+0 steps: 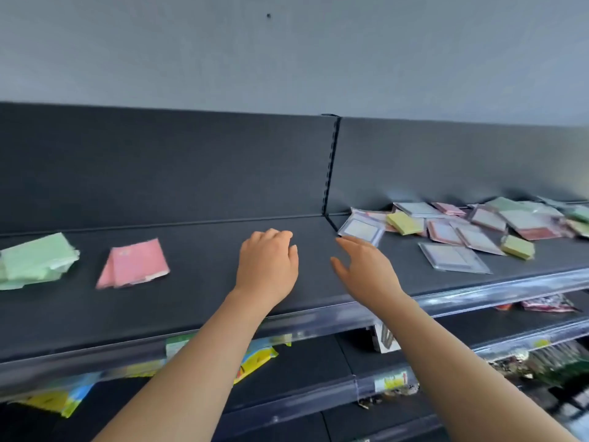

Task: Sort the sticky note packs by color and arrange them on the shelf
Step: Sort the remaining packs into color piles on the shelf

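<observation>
Above the shelf, the left hand has its grip loosely curled and empty; the right hand has its grip spread apart beside the jumbled sticky note packs.

On the shelf, one stack lies far left, a second stack beside it, a seemingly overlapping heap far right.
</observation>
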`<action>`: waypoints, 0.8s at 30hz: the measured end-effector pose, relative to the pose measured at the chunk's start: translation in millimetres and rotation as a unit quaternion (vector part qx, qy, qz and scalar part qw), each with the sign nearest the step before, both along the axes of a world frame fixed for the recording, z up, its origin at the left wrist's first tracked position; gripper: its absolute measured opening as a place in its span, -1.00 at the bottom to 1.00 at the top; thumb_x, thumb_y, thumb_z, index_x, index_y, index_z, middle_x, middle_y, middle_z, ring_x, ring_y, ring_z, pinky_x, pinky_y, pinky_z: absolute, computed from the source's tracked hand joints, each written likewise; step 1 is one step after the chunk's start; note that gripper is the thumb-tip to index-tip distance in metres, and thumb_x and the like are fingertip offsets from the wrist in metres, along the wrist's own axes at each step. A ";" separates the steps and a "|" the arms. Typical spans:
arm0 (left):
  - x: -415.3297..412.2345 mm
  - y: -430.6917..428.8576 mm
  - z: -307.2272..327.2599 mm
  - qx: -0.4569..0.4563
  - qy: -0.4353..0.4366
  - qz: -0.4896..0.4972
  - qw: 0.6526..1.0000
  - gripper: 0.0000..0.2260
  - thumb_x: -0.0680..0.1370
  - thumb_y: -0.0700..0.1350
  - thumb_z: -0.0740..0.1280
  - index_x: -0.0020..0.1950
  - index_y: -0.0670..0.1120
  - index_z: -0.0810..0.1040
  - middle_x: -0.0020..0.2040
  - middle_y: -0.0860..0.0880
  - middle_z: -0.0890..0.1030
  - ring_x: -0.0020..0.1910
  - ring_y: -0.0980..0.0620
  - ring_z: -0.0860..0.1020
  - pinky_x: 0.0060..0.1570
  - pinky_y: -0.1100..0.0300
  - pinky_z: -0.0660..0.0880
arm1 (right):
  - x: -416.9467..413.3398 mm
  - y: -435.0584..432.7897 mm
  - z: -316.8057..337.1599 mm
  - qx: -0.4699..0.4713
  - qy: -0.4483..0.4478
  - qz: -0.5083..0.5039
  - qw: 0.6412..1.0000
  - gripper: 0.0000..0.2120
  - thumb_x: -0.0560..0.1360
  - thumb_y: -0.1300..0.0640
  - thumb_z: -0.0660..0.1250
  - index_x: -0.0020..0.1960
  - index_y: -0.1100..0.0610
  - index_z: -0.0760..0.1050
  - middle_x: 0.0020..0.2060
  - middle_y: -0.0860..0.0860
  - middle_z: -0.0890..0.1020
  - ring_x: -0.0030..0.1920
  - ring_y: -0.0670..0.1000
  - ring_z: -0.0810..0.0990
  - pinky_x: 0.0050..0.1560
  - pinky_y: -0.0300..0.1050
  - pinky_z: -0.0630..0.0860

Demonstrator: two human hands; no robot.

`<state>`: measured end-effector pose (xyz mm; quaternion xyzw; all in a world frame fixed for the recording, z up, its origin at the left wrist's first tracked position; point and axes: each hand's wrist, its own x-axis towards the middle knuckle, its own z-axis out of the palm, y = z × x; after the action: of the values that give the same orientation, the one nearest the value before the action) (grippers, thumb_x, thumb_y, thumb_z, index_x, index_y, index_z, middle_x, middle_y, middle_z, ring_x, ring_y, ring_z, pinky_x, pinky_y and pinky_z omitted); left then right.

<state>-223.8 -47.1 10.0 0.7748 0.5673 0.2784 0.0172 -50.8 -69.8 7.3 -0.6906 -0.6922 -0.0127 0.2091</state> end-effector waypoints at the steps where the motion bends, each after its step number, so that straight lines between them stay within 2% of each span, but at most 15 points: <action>1: 17.3 2.4 -1.1 -0.003 0.000 -0.007 1.000 -0.68 0.65 -0.04 0.13 0.36 -0.06 0.47 0.29 -0.01 0.53 0.24 -0.08 0.44 0.23 0.08 0.31 | 18.2 -0.8 -0.7 -0.002 -0.001 -0.008 1.000 -0.59 0.60 0.02 0.20 0.42 0.12 0.38 0.40 -0.01 0.42 0.38 0.02 0.38 0.28 -0.14 0.33; 11: 134.3 43.9 -10.4 -0.060 0.032 -0.048 0.997 -0.70 0.63 -0.01 0.15 0.27 -0.11 0.50 0.20 -0.06 0.55 0.16 -0.12 0.45 0.11 0.05 0.38 | 144.8 10.1 -14.8 -0.051 0.026 -0.087 0.995 -0.54 0.59 0.05 0.22 0.46 0.16 0.33 0.42 0.04 0.40 0.39 0.07 0.37 0.37 -0.10 0.28; 16: 166.1 80.9 -18.5 -0.104 0.052 -0.053 0.992 -0.74 0.61 0.01 0.17 0.16 -0.14 0.47 0.19 -0.11 0.50 0.14 -0.14 0.42 0.03 0.05 0.41 | 183.8 28.9 -21.5 -0.067 0.040 -0.137 0.988 -0.60 0.57 0.03 0.23 0.37 0.14 0.42 0.33 0.05 0.50 0.30 0.12 0.45 0.30 -0.04 0.35; 20: 186.0 112.5 -25.2 -0.150 0.060 -0.039 0.986 -0.65 0.61 0.06 0.20 0.26 -0.16 0.41 0.28 -0.14 0.44 0.23 -0.16 0.40 0.11 0.04 0.38 | 207.6 44.6 -26.9 -0.104 0.027 -0.167 0.980 -0.63 0.57 -0.04 0.20 0.32 0.06 0.45 0.28 0.02 0.53 0.27 0.12 0.48 0.27 0.01 0.35; 24: 201.7 136.2 -32.1 -0.202 0.073 -0.006 0.977 -0.47 0.59 0.17 0.20 0.40 -0.17 0.29 0.36 -0.18 0.38 0.33 -0.20 0.35 0.22 0.00 0.35 | 226.1 58.1 -37.0 -0.121 0.025 -0.149 0.981 -0.67 0.56 -0.08 0.18 0.13 0.13 0.53 0.14 0.04 0.55 0.20 0.13 0.50 0.16 -0.01 0.41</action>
<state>-22.1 89.1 -22.1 0.7768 0.6071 0.1008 0.1335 175.3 -11.7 -29.6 -0.8061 -0.5729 0.0574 0.1368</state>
